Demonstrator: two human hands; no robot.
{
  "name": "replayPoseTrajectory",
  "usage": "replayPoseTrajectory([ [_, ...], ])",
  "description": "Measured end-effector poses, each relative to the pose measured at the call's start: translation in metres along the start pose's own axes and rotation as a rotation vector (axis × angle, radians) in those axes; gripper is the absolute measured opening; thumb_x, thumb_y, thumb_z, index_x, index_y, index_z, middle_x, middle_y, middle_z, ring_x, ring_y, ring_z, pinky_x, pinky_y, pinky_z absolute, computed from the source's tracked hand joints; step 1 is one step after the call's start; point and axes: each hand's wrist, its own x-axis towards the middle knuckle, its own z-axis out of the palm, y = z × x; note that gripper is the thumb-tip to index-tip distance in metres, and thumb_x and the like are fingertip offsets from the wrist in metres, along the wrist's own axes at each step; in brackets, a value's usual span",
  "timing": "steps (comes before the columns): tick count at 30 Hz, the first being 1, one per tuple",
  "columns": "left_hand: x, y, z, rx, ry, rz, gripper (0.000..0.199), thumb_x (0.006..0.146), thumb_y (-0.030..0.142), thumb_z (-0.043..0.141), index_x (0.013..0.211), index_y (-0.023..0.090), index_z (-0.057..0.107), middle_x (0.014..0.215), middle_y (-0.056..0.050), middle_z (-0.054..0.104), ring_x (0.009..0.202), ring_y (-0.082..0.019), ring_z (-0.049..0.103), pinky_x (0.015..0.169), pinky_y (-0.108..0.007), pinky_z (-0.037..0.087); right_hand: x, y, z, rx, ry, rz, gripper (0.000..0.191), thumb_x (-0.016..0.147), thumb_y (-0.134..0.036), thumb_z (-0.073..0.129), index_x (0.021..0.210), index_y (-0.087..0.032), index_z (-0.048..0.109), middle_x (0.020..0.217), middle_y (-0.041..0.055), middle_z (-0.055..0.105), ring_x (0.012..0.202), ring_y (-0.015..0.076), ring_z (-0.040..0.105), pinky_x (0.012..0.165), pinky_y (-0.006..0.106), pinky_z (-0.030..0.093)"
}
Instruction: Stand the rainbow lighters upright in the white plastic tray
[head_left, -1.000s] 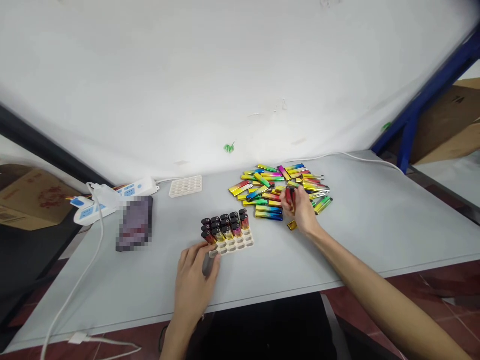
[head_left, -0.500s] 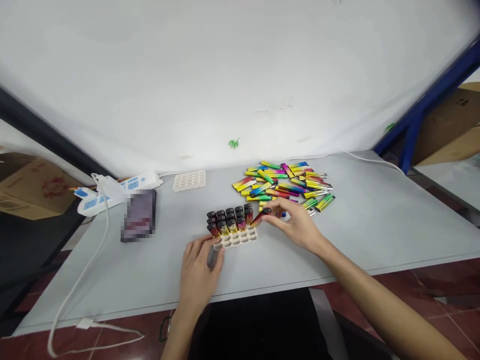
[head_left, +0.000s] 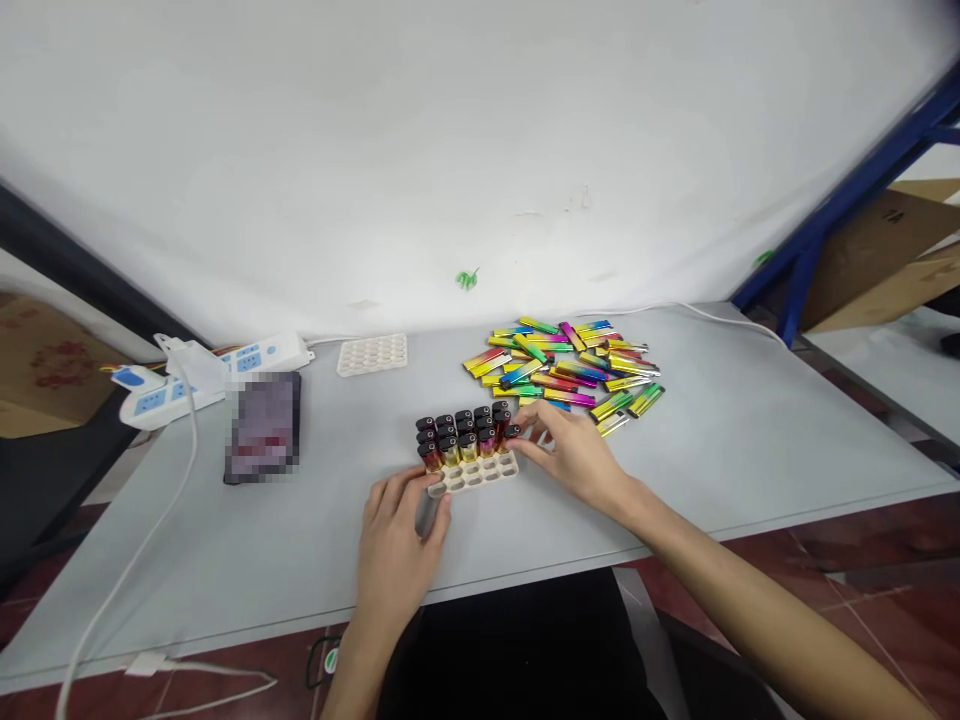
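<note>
A white holder tray with rows of oval holes stands on the table before me. Several black-topped lighters fill its back rows upright, and the front holes show bare. My left hand grips the tray's left front corner between thumb and fingers. At the right end of the rows, my right hand pinches one lighter by its black top. That lighter's lower part is mostly hidden by the others and my fingers. Behind my right hand lies a loose pile of shiny multicoloured lighters.
A second white holder tray lies near the wall. To the left are a dark, pixelated flat object, a white power strip and a white cable. A blue metal frame stands at right, with cardboard boxes beyond.
My right hand has moved left with the lighter, which was tilted beside the tray and is now at the end of the filled rows. My left hand stays on the tray.
</note>
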Motion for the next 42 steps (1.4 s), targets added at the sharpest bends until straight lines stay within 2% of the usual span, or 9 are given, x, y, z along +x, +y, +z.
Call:
replayPoseTrajectory([
  [5,0.0,0.001,-0.002,-0.015,-0.012,-0.011,0.019,0.094,0.03,0.056,0.11,0.022,0.061,0.115,-0.006,0.064,0.112,-0.026,0.052,0.097,-0.043,0.046,0.001,-0.001,0.005,0.025,-0.002,0.022,0.022,0.089,-0.038,0.069,0.098,-0.025,0.053,0.094,-0.0002,0.072,0.071,0.0159,0.067,0.064,0.03,0.048],
  [11,0.001,0.001,-0.001,-0.021,0.004,-0.012,0.019,0.094,0.03,0.056,0.109,0.022,0.062,0.113,-0.006,0.064,0.109,-0.026,0.053,0.095,-0.043,0.047,0.003,0.003,-0.008,0.021,0.002,0.046,0.022,0.095,-0.045,0.057,0.091,-0.024,0.055,0.087,-0.0001,0.072,0.069,0.016,0.065,0.065,0.03,0.046],
  [14,0.002,0.001,0.0,-0.017,0.015,-0.003,0.019,0.094,0.031,0.056,0.109,0.021,0.062,0.112,-0.007,0.064,0.108,-0.026,0.053,0.095,-0.044,0.047,0.007,0.018,-0.017,-0.051,0.084,0.062,0.02,0.097,-0.04,0.052,0.089,-0.023,0.057,0.087,0.0018,0.072,0.073,0.0179,0.064,0.065,0.031,0.046],
  [17,0.001,0.0,0.0,-0.012,0.015,-0.005,0.019,0.094,0.031,0.056,0.109,0.021,0.063,0.113,-0.007,0.064,0.109,-0.026,0.053,0.095,-0.044,0.047,0.015,0.041,-0.023,-0.218,0.192,0.057,0.019,0.096,-0.035,0.052,0.087,-0.022,0.061,0.09,0.0058,0.071,0.089,0.0246,0.062,0.075,0.036,0.047],
  [23,0.0,0.001,-0.002,-0.017,-0.001,-0.026,0.019,0.094,0.031,0.056,0.109,0.022,0.063,0.114,-0.007,0.064,0.11,-0.026,0.054,0.097,-0.045,0.047,0.059,0.071,-0.028,-0.475,0.308,0.088,0.03,0.095,-0.038,0.051,0.093,-0.017,0.072,0.102,0.0159,0.068,0.103,0.0339,0.053,0.092,0.05,0.044],
  [29,0.002,0.002,-0.001,-0.033,0.007,-0.048,0.019,0.094,0.032,0.056,0.109,0.023,0.063,0.113,-0.007,0.064,0.11,-0.027,0.055,0.096,-0.046,0.047,0.1,0.079,-0.028,-0.518,0.106,0.203,0.044,0.09,-0.054,0.055,0.082,-0.017,0.076,0.102,0.0186,0.063,0.11,0.0388,0.049,0.093,0.054,0.041],
  [32,0.004,0.001,-0.001,-0.021,0.0,-0.055,0.018,0.094,0.032,0.056,0.108,0.023,0.063,0.112,-0.007,0.065,0.109,-0.027,0.055,0.095,-0.046,0.047,0.102,0.087,-0.033,-0.476,0.089,0.193,0.038,0.089,-0.049,0.059,0.077,-0.018,0.076,0.097,0.016,0.064,0.109,0.0358,0.05,0.095,0.052,0.04],
  [37,0.005,0.001,-0.001,0.004,0.001,-0.034,0.018,0.094,0.032,0.056,0.107,0.022,0.064,0.111,-0.008,0.064,0.106,-0.027,0.054,0.094,-0.047,0.046,0.096,0.094,-0.036,-0.44,0.095,0.19,0.041,0.091,-0.052,0.054,0.088,-0.018,0.077,0.099,0.0148,0.065,0.106,0.0323,0.053,0.098,0.052,0.038],
  [42,0.005,0.0,0.0,0.017,-0.009,-0.033,0.018,0.093,0.032,0.057,0.107,0.022,0.064,0.111,-0.007,0.064,0.107,-0.027,0.053,0.095,-0.045,0.046,0.099,0.085,-0.028,-0.476,0.074,0.255,0.045,0.09,-0.055,0.056,0.08,-0.017,0.077,0.102,0.0179,0.064,0.114,0.0381,0.049,0.096,0.055,0.038],
])
